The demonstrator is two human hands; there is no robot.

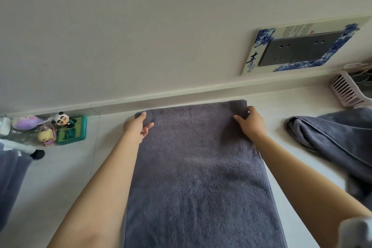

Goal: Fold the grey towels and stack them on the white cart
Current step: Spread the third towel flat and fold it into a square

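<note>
1. Long grey terry towel (199,177) lies flat on the white surface (66,177), running from the near edge out toward the wall.
2. Both bare forearms reach out along its sides.
3. Left hand (136,127) pinches the far left corner, thumb on top, fingers curled at the edge.
4. Right hand (250,122) grips the far right corner, fingers curled round the edge.
5. Second grey towel (332,137), crumpled, lies well apart to the right.
6. Small plush toys (50,127) sit at far left by the wall.
7. Pink slatted plastic basket (346,92) at far right.
8. Grey wall socket panel (302,48) with blue-and-white surround above.
</note>
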